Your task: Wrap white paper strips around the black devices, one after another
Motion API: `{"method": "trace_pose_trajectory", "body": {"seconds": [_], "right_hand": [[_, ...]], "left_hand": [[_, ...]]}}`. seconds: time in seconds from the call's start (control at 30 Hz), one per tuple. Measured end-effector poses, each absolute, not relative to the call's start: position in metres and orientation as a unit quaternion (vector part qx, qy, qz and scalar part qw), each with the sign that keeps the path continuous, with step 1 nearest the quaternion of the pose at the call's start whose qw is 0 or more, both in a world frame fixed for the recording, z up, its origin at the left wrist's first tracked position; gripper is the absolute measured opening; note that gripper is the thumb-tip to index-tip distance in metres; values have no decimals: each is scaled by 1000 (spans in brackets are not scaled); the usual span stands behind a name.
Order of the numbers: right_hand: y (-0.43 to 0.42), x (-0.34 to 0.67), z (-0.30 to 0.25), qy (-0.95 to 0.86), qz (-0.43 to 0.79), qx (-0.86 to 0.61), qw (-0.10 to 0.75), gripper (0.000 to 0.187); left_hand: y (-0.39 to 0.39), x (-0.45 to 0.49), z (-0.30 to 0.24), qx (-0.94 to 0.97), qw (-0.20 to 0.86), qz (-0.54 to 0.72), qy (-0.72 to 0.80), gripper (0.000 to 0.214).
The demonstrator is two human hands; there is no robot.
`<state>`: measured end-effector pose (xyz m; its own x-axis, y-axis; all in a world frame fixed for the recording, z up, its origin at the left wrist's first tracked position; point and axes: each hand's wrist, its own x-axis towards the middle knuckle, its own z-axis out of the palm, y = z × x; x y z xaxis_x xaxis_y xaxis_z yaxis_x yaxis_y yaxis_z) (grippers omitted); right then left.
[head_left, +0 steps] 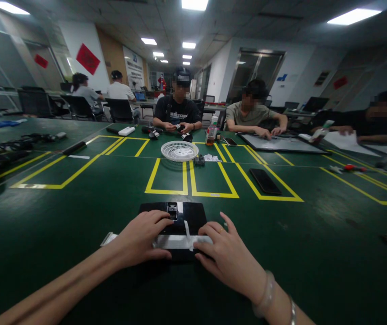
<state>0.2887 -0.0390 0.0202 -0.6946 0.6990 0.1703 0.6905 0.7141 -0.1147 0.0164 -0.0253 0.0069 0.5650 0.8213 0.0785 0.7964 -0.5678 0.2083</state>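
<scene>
A flat black device [188,213] lies on the green table [78,216] just in front of me, with a small square opening near its top. A white strip [176,241] runs across its near edge, and a thin white ribbon curls up from it. My left hand [142,239] rests on the left side of the device, fingers curled down onto the strip. My right hand [229,257] presses on the right end of the strip, thumb and fingers pinched against it.
Yellow tape boxes mark the table. A white fan grille [179,150] and a black phone [265,181] lie farther off. Across the table, people in a black shirt [177,113] and an olive shirt [251,115] work; a bottle [212,132] stands between them. Cables lie at left.
</scene>
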Motion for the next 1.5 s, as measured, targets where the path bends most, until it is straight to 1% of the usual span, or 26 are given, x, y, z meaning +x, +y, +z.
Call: {"method": "trace_pose_trajectory", "body": {"seconds": [0.03,0.1,0.23,0.37,0.57,0.7,0.87,0.97,1.13,1.2,1.23,1.3,1.33,1.43,1.47,1.5], "right_hand": [[-39,289,20,-921,17,-375,106,17],[-39,288,20,-922,15,-369,111,19],[-39,288,18,-921,31,-374,104,15],[-38,288,18,-922,29,-366,122,16],[-34,293,21,-914,3,-371,165,26],[-31,296,21,-912,-4,-378,161,28],[-31,298,21,-915,15,-375,148,31],[-31,298,21,-915,18,-377,142,31],[-32,297,18,-917,34,-378,122,29],[-32,297,16,-917,40,-379,116,29],[-32,297,16,-917,43,-379,114,28],[-32,297,15,-917,52,-380,107,28],[-32,297,15,-917,55,-381,103,28],[-32,297,14,-916,58,-386,95,28],[-32,297,14,-915,58,-387,94,28],[-32,297,14,-915,58,-388,92,28]], "left_hand": [[-26,15,5,887,73,88,447,78],[-26,14,2,892,69,93,437,88],[-26,16,-1,896,74,91,428,93],[-26,22,-2,897,82,84,426,89],[-24,25,1,894,95,115,422,80],[-14,8,6,879,96,132,448,71],[11,-42,19,821,37,157,547,63],[24,-88,24,754,11,166,636,69],[35,-178,8,613,-29,229,755,91],[34,-209,-1,560,-44,258,786,90],[33,-222,-4,538,-46,262,799,84],[28,-242,-7,536,-29,257,804,67],[25,-250,-7,563,-7,249,788,61],[17,-268,-10,677,59,229,697,64],[15,-273,-12,684,48,232,690,65],[13,-278,-15,667,14,242,705,65]]}}
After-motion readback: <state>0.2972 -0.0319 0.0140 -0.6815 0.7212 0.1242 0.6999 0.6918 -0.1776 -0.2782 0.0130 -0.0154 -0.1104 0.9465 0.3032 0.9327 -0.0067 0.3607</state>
